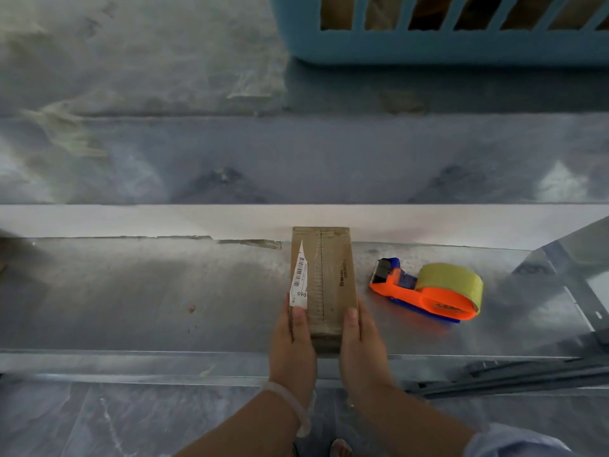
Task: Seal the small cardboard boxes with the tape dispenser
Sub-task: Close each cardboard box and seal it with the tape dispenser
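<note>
Left hand and right hand grip the cardboard box at its near end, fingers clamped on both sides; tape dispenser lies just right of it.

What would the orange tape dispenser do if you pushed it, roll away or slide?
It would probably slide. The tape dispenser has a cutter sticking out past the round tape roll, which should stop it rolling. The metal table looks smooth, so it may skid easily. It looks like hard plastic, so it is likely stiff.
</note>
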Tool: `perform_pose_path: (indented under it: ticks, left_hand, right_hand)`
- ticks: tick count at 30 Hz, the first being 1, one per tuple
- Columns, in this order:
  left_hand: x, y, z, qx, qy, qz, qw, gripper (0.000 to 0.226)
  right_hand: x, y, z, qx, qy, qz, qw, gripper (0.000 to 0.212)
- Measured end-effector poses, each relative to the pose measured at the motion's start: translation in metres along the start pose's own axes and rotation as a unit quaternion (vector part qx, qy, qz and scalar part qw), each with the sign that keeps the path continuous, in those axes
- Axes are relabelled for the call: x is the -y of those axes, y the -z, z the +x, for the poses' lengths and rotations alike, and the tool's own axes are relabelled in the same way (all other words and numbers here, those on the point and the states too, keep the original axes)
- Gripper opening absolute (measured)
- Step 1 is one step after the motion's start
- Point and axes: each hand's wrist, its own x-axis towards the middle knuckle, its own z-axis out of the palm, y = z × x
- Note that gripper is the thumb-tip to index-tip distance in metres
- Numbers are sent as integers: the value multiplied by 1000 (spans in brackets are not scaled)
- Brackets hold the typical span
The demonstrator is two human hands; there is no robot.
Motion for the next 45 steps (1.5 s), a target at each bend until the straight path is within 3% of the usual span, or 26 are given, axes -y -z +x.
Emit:
perform_pose_path:
  ticks: [4, 7, 14, 16, 18, 21, 24, 27, 29, 32, 36, 38, 41, 42, 43, 45]
  left_hand:
    - [-3, 6, 0, 62, -29, -5, 998, 40]
    - [4, 7, 4, 44, -16, 3, 999, 41]
    - [7, 41, -6, 35, 66, 1, 997, 33]
    - [0, 59, 2, -11, 4, 95, 995, 44]
    - [-12, 73, 16, -32, -102, 221, 969, 62]
    - [-30, 78, 41, 59, -131, 317, 937, 62]
    - [-32, 78, 48, 98, -135, 389, 906, 56]
    - [-29, 78, 34, 44, -144, 424, 893, 57]
    - [-21, 78, 23, 40, -182, 476, 859, 61]
    - [-7, 81, 26, 37, -255, 551, 794, 57]
    - [-9, 82, 37, 85, -317, 614, 718, 59]
    - [-14, 80, 39, 91, -313, 601, 730, 59]
    - [-23, 69, 40, 51, -264, 502, 822, 56]
    - [-26, 63, 39, 49, -238, 493, 835, 61]
    - [-28, 58, 40, 65, -222, 511, 828, 68]
    - [-29, 50, 43, 125, -221, 586, 770, 77]
  right_hand:
    - [3, 3, 0, 29, 6, 11, 1000, 35]
    - [3, 4, 3, 34, -4, -23, 999, 43]
    - [16, 40, 7, 93, -51, -62, 992, 31]
    - [16, 58, 15, 131, -48, -73, 988, 28]
    - [20, 71, 22, 182, -41, -101, 977, 30]
    - [28, 75, 30, 226, -32, -126, 966, 38]
    - [29, 69, 36, 117, 30, -192, 974, 57]
    - [28, 57, 23, 22, 149, -332, 931, 64]
    - [25, 48, 10, 68, 180, -403, 895, 66]
    - [16, 37, 1, 96, 236, -527, 811, 67]
    - [14, 42, 16, 128, 243, -590, 760, 67]
    - [21, 47, 22, 131, 270, -569, 765, 65]
    - [34, 47, 28, 120, 250, -449, 849, 54]
    - [34, 44, 30, 106, 247, -428, 863, 54]
    - [35, 40, 31, 97, 249, -434, 860, 57]
    - [33, 33, 32, 105, 269, -521, 804, 63]
